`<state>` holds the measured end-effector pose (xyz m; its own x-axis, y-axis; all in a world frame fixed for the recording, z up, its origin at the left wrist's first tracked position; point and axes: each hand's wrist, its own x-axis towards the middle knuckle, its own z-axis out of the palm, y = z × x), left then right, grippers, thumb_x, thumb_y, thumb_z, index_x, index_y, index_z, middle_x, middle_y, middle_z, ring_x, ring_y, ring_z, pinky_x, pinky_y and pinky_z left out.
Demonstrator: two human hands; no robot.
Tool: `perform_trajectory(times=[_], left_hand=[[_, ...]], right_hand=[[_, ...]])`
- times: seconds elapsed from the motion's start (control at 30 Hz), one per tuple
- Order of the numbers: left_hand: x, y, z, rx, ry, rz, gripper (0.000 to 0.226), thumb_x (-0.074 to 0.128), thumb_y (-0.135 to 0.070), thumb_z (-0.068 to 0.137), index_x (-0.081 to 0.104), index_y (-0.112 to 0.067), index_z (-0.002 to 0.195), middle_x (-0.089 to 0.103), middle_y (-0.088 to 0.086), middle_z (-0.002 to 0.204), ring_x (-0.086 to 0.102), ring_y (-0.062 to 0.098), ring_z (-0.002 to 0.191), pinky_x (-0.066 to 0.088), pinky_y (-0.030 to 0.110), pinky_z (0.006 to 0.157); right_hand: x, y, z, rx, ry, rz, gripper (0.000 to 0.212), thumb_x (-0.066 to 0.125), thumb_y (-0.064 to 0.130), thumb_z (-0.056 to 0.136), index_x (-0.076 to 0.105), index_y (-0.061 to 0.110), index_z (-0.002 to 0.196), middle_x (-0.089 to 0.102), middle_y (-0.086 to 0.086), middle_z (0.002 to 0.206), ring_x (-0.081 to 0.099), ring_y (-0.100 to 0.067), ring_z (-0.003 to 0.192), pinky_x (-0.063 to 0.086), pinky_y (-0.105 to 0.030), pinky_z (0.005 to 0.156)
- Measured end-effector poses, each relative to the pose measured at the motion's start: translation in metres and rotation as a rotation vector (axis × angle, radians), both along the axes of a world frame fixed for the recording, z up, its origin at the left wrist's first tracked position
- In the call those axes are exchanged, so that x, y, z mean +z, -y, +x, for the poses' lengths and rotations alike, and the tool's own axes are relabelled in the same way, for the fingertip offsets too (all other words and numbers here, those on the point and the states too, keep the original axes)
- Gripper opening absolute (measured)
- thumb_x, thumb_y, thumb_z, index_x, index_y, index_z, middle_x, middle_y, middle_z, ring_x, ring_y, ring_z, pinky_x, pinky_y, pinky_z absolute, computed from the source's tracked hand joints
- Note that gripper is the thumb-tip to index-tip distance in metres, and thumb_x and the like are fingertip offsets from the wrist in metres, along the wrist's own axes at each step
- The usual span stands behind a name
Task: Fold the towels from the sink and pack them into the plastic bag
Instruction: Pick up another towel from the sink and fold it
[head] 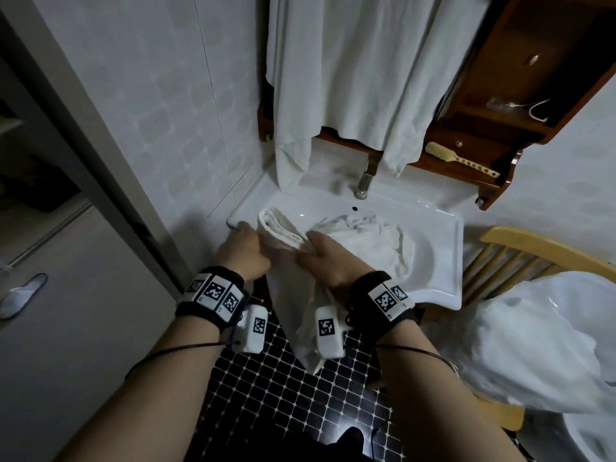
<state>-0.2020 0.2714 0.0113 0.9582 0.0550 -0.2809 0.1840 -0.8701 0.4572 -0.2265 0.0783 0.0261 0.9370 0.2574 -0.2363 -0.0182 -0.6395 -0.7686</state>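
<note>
Single head-worn view, wide-angle, looking forward and steeply down along the person's forearms. Sink [446, 235] sits mid-frame, close, within arm's reach. Left hand [241, 250] and right hand [328, 258] meet on a towel [293, 295] just below centre. Tiled floor [283, 378] fills the bottom, seen almost straight down. Top of frame reaches hanging cloth [350, 68] and a wooden shelf [500, 111]. Left edge takes in a door frame [96, 168]; right edge a chair [533, 243] and bag [533, 345]. Straight lines bow towards the edges.
</note>
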Motion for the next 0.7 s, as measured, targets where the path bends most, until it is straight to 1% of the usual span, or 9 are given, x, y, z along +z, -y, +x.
perform_trajectory(times=[0.07,0.13,0.23,0.33,0.4,0.47,0.57,0.63,0.7], left_hand=[[-0.035,-0.018,0.023,0.039,0.103,-0.153,0.067,0.071,-0.023,0.061,0.06,-0.015,0.127,0.067,0.005,0.12,0.073,0.025,0.106,0.064,0.038,0.088],[-0.021,-0.013,0.023,0.0,0.182,-0.347,0.05,0.074,-0.012,0.069,0.067,-0.016,0.119,0.071,-0.001,0.12,0.072,0.016,0.109,0.061,0.03,0.091],[0.004,-0.004,0.016,-0.028,0.192,-0.485,0.034,0.071,0.0,0.09,0.067,-0.025,0.113,0.067,-0.014,0.111,0.066,0.007,0.103,0.049,0.019,0.085],[0.011,-0.009,0.023,0.094,0.211,-0.72,0.025,0.079,-0.007,0.083,0.076,-0.029,0.095,0.078,-0.013,0.094,0.072,0.01,0.096,0.055,0.025,0.08],[0.016,-0.007,0.029,0.064,0.275,-0.714,0.014,0.078,-0.017,0.083,0.074,-0.024,0.095,0.078,-0.004,0.091,0.071,0.014,0.09,0.054,0.03,0.076],[0.025,0.002,0.034,0.063,0.365,-0.682,0.01,0.075,-0.025,0.088,0.066,-0.021,0.089,0.071,-0.003,0.082,0.064,0.011,0.076,0.047,0.028,0.066],[0.04,0.019,0.048,0.141,0.514,-0.688,0.022,0.071,-0.025,0.091,0.056,-0.022,0.075,0.06,-0.008,0.068,0.049,0.001,0.057,0.037,0.022,0.052],[0.056,0.033,0.066,0.131,0.567,-0.638,0.023,0.067,-0.021,0.089,0.055,-0.023,0.069,0.059,-0.011,0.065,0.051,-0.001,0.055,0.037,0.019,0.05],[0.075,0.061,0.098,0.073,0.566,-0.555,0.023,0.063,-0.022,0.085,0.054,-0.018,0.064,0.058,-0.009,0.061,0.051,0.006,0.056,0.038,0.025,0.052]], right_hand=[[0.019,0.001,0.003,0.049,0.072,-0.011,0.022,0.065,0.022,0.095,0.05,0.009,0.105,0.063,-0.01,0.097,0.06,-0.025,0.091,0.049,-0.045,0.081],[0.039,0.004,0.005,0.119,0.151,0.014,0.019,0.068,0.017,0.096,0.053,0.007,0.102,0.062,-0.006,0.093,0.056,-0.017,0.085,0.046,-0.041,0.078],[0.067,0.009,0.012,0.164,0.263,-0.042,0.011,0.072,0.016,0.095,0.062,0.012,0.092,0.064,0.005,0.084,0.056,-0.009,0.077,0.046,-0.033,0.072],[0.087,0.018,0.024,0.098,0.366,-0.235,0.01,0.071,0.017,0.094,0.067,0.009,0.091,0.07,-0.007,0.089,0.065,-0.021,0.084,0.047,-0.036,0.071],[0.09,0.023,0.032,0.061,0.368,-0.432,0.009,0.064,0.013,0.096,0.066,0.006,0.099,0.071,-0.015,0.102,0.065,-0.034,0.097,0.05,-0.039,0.077],[0.086,0.027,0.037,-0.037,0.37,-0.455,0.013,0.057,0.011,0.096,0.063,0.008,0.107,0.069,-0.018,0.109,0.064,-0.04,0.104,0.052,-0.042,0.08],[0.075,0.023,0.041,-0.218,0.434,-0.3,0.013,0.053,0.009,0.096,0.058,0.007,0.109,0.068,-0.022,0.109,0.063,-0.043,0.102,0.04,-0.037,0.073],[0.072,0.022,0.042,-0.331,0.482,-0.165,0.009,0.052,0.011,0.1,0.053,0.005,0.107,0.067,-0.022,0.106,0.061,-0.041,0.095,0.034,-0.036,0.071],[0.071,0.045,0.052,-0.44,0.521,-0.058,0.01,0.054,0.014,0.103,0.052,0.005,0.106,0.062,-0.013,0.095,0.054,-0.031,0.084,0.027,-0.033,0.067]])
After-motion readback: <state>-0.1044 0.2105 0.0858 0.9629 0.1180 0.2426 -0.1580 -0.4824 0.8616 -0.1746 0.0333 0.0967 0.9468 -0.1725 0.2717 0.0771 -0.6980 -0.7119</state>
